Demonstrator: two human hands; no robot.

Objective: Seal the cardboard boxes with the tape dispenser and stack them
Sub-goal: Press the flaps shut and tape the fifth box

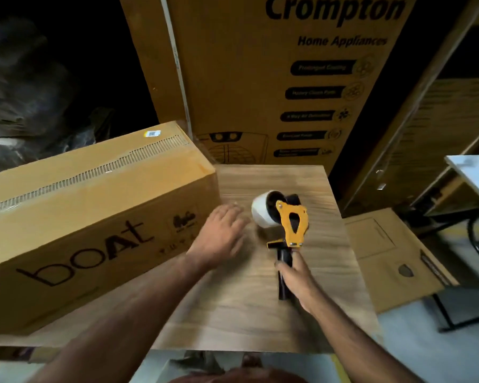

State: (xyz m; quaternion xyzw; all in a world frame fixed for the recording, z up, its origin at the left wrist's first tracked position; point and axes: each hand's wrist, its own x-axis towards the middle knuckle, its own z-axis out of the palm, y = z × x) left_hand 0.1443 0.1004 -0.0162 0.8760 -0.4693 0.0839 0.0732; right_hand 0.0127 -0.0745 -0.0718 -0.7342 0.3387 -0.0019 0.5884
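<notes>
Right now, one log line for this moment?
right hand grips yellow-and-black tape dispenser on wooden table | left hand open beside brown cardboard boat box

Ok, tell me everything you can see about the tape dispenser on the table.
The tape dispenser lies on its side on the wooden table, to the right of the boat box. It has a yellow-orange frame with a cut-out, a black handle pointing toward the person, and a roll of pale tape at the far end. The right hand grips the handle; the left hand is beside the roll, not touching it.
</notes>
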